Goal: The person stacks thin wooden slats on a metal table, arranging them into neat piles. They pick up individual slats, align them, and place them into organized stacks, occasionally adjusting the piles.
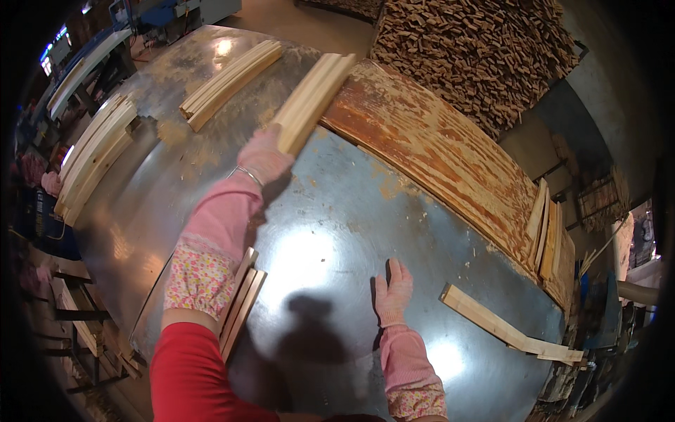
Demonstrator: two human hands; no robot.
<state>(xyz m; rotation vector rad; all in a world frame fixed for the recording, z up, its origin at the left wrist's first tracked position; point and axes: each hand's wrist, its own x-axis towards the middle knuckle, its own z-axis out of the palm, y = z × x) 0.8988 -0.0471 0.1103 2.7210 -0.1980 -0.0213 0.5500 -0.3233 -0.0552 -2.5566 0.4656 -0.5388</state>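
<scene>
My left hand (264, 156), in a pink glove, reaches forward over the metal table. Its fingers close around the near end of a bundle of pale wooden strips (314, 95), which lies beside a worn brown board. The undersides of those strips are hidden. Lower and to the right, my right hand (394, 291) has its gloved fingers stretched out above the bare metal, holding nothing. Beneath my left forearm lie a few short strips (242, 309), partly covered by the sleeve.
Two more strip bundles (230, 83) (96, 156) rest at the far left; pink-gloved fingers (51, 184) of another person show beside the nearer one. The brown board (436, 151) borders the metal tabletop (337, 190). Long strips (492, 323) lie at right, before a big woodpile (478, 56).
</scene>
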